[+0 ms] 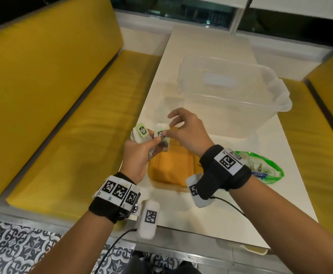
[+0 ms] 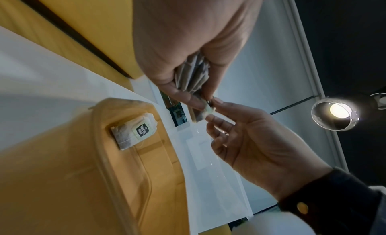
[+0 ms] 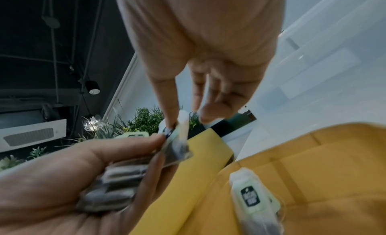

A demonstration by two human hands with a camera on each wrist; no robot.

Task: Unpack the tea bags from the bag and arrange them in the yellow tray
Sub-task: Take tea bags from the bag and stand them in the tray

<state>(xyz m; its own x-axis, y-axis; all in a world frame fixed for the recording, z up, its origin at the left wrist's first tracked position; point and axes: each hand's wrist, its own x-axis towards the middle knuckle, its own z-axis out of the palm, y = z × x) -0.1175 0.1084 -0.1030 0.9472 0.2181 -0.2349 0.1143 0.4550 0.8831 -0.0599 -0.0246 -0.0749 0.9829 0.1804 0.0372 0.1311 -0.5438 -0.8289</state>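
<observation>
My left hand (image 1: 142,153) grips a small stack of tea bags (image 1: 140,135), which shows between its fingers in the left wrist view (image 2: 192,73). My right hand (image 1: 166,132) pinches the green-tagged top tea bag (image 1: 162,138) of that stack between thumb and forefinger, its other fingers spread. Both hands hover over the far end of the yellow tray (image 1: 171,165). One tea bag (image 2: 133,133) lies flat in the tray (image 2: 62,172); the right wrist view also shows this tea bag (image 3: 250,199). The green plastic bag (image 1: 264,169) lies on the table to the right of the tray.
A large clear plastic tub (image 1: 231,95) stands on the white table (image 1: 211,210) beyond the tray. Yellow bench seats (image 1: 63,115) flank the table on both sides. The table's near edge is just below my wrists.
</observation>
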